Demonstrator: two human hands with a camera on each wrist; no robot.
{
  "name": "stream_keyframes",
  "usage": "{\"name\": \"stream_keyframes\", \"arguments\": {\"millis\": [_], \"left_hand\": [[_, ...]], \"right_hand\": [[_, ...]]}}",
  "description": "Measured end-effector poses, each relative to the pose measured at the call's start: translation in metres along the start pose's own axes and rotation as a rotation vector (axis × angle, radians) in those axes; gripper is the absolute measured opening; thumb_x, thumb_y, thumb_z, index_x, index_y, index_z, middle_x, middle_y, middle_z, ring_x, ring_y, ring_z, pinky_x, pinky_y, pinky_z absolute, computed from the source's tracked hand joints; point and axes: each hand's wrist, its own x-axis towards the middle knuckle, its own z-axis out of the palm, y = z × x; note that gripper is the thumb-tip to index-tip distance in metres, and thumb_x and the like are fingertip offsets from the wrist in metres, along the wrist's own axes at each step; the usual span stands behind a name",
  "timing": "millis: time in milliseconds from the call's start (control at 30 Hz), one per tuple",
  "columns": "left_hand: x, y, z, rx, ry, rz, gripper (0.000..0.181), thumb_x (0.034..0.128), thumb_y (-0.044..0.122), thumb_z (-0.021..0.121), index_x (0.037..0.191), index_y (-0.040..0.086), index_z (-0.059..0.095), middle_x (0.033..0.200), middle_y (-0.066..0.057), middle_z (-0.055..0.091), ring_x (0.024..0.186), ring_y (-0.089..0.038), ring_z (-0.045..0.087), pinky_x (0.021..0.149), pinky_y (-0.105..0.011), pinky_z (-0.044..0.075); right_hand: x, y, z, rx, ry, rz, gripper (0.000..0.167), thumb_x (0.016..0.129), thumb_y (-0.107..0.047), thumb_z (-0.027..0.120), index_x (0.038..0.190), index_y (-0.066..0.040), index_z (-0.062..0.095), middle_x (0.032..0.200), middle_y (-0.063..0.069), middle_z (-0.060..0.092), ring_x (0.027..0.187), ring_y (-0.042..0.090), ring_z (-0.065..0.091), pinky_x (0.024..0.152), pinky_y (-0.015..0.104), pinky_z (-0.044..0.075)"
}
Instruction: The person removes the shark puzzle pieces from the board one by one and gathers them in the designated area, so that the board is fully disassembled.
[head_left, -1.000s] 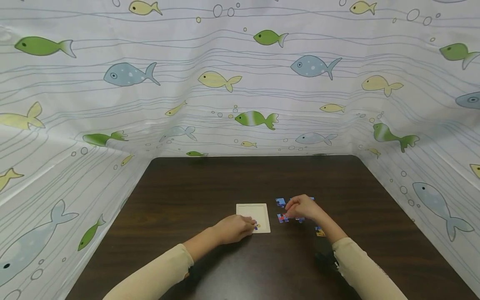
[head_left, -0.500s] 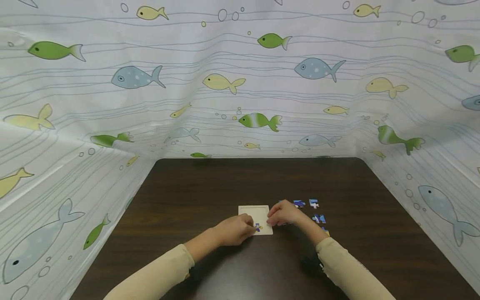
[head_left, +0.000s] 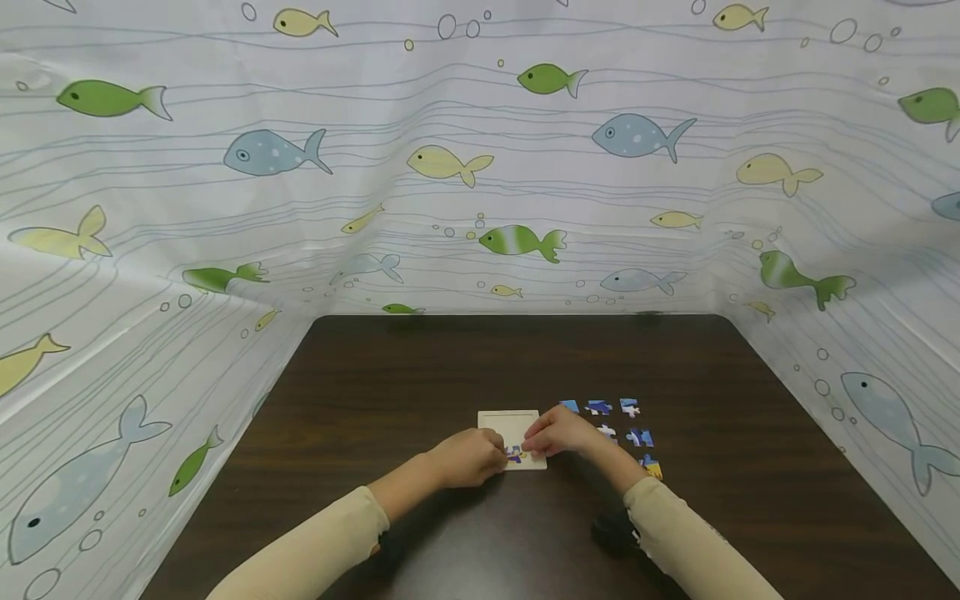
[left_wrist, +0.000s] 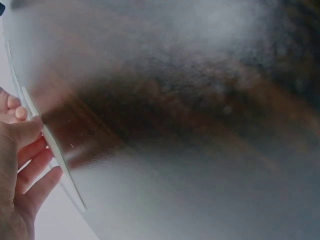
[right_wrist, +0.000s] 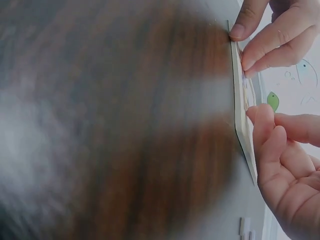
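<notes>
A small cream puzzle tray (head_left: pixel 510 419) lies on the dark table, with a few blue, purple and yellow puzzle pieces (head_left: pixel 513 454) at its near side. My left hand (head_left: pixel 468 458) holds the tray's left near corner; its thumb is against the rim (left_wrist: pixel 55 145) in the left wrist view. Over the tray's right part, my right hand (head_left: pixel 558 432) pinches a puzzle piece with thumb and fingertips, and the fingers mostly hide it. In the right wrist view the right hand (right_wrist: pixel 285 165) is low over the tray, close to the left hand (right_wrist: pixel 280 35).
Several loose puzzle pieces (head_left: pixel 640 437) lie right of the tray, some partly behind the right hand. A yellow and blue piece (head_left: pixel 650 465) is nearest the right forearm. A fish-patterned curtain (head_left: pixel 517 192) surrounds the table (head_left: pixel 405 367) at the back and sides.
My right hand has moved left from the loose pieces to the tray, and a reddish piece is gone from its spot there. The left hand has stayed at the tray, its fingers shifting slightly.
</notes>
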Motion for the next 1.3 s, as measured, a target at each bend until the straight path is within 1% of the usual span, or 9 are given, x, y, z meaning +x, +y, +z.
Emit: {"name": "stream_keyframes", "arguments": {"millis": [133, 233, 367, 500, 600, 767, 1067, 1200, 1300], "left_hand": [[0.0000, -0.0005, 0.0002, -0.002, 0.016, 0.004, 0.009, 0.0873, 0.016, 0.069, 0.082, 0.018, 0.075, 0.087, 0.007, 0.069, 0.085, -0.005, 0.064, 0.077, -0.017, 0.051], [-0.0003, -0.0007, 0.0000, 0.010, 0.025, 0.004, 0.009, 0.0874, 0.015, 0.069, 0.080, 0.019, 0.074, 0.086, 0.007, 0.068, 0.084, -0.006, 0.063, 0.077, -0.017, 0.050], [-0.0007, -0.0006, 0.0004, 0.025, 0.027, 0.006, 0.011, 0.0885, 0.016, 0.068, 0.079, 0.019, 0.073, 0.086, 0.007, 0.066, 0.083, -0.006, 0.063, 0.076, -0.018, 0.050], [-0.0006, -0.0001, 0.0015, 0.028, 0.030, 0.010, 0.012, 0.0894, 0.016, 0.067, 0.079, 0.019, 0.072, 0.086, 0.006, 0.066, 0.083, -0.007, 0.062, 0.077, -0.018, 0.050], [-0.0008, 0.0002, 0.0025, 0.029, 0.030, 0.007, 0.012, 0.0899, 0.017, 0.066, 0.079, 0.019, 0.072, 0.086, 0.006, 0.065, 0.083, -0.007, 0.062, 0.077, -0.018, 0.050], [-0.0017, 0.0001, 0.0039, 0.026, 0.033, 0.006, 0.013, 0.0905, 0.017, 0.066, 0.079, 0.019, 0.073, 0.087, 0.005, 0.065, 0.083, -0.006, 0.063, 0.077, -0.018, 0.050], [-0.0027, 0.0013, 0.0014, -0.004, 0.042, 0.005, 0.013, 0.0896, 0.016, 0.067, 0.078, 0.017, 0.072, 0.087, 0.005, 0.064, 0.081, -0.006, 0.062, 0.075, -0.016, 0.050], [-0.0032, 0.0014, 0.0014, -0.015, 0.047, 0.004, 0.013, 0.0897, 0.015, 0.067, 0.077, 0.017, 0.071, 0.087, 0.004, 0.063, 0.080, -0.005, 0.061, 0.074, -0.016, 0.049], [-0.0035, 0.0011, 0.0010, -0.029, 0.059, 0.007, 0.013, 0.0893, 0.015, 0.067, 0.078, 0.017, 0.072, 0.087, 0.003, 0.063, 0.080, -0.006, 0.060, 0.073, -0.015, 0.049]], "right_hand": [[0.0011, 0.0002, 0.0025, 0.079, -0.022, 0.018, 0.024, 0.084, -0.006, 0.071, 0.100, 0.012, 0.068, 0.084, 0.015, 0.074, 0.066, 0.011, 0.068, 0.063, 0.027, 0.057], [0.0026, 0.0014, 0.0030, 0.118, -0.016, 0.046, 0.024, 0.084, -0.006, 0.071, 0.100, 0.012, 0.068, 0.083, 0.013, 0.074, 0.065, 0.010, 0.067, 0.060, 0.024, 0.054], [0.0038, 0.0030, 0.0026, 0.169, 0.002, 0.065, 0.025, 0.086, -0.004, 0.068, 0.104, 0.013, 0.066, 0.090, 0.015, 0.074, 0.065, 0.009, 0.066, 0.057, 0.021, 0.051], [0.0040, 0.0020, 0.0019, 0.173, 0.005, 0.056, 0.027, 0.087, -0.003, 0.066, 0.107, 0.014, 0.064, 0.096, 0.018, 0.074, 0.066, 0.008, 0.066, 0.056, 0.019, 0.049], [0.0043, 0.0005, 0.0022, 0.173, -0.001, 0.061, 0.027, 0.087, -0.003, 0.065, 0.108, 0.014, 0.064, 0.096, 0.018, 0.073, 0.065, 0.007, 0.066, 0.056, 0.019, 0.049], [0.0048, 0.0012, 0.0041, 0.205, 0.021, 0.096, 0.027, 0.088, -0.002, 0.064, 0.109, 0.014, 0.064, 0.095, 0.017, 0.074, 0.066, 0.008, 0.067, 0.057, 0.019, 0.050], [0.0062, 0.0022, 0.0055, 0.260, 0.038, 0.121, 0.029, 0.086, -0.001, 0.065, 0.110, 0.015, 0.062, 0.094, 0.015, 0.074, 0.067, 0.008, 0.067, 0.056, 0.019, 0.049], [0.0049, 0.0001, 0.0068, 0.254, 0.043, 0.104, 0.031, 0.086, -0.001, 0.065, 0.111, 0.017, 0.061, 0.095, 0.016, 0.074, 0.070, 0.008, 0.068, 0.059, 0.021, 0.052], [0.0038, -0.0020, 0.0085, 0.226, 0.060, 0.087, 0.031, 0.086, -0.002, 0.066, 0.111, 0.016, 0.062, 0.096, 0.017, 0.074, 0.073, 0.009, 0.068, 0.063, 0.023, 0.054]]}}
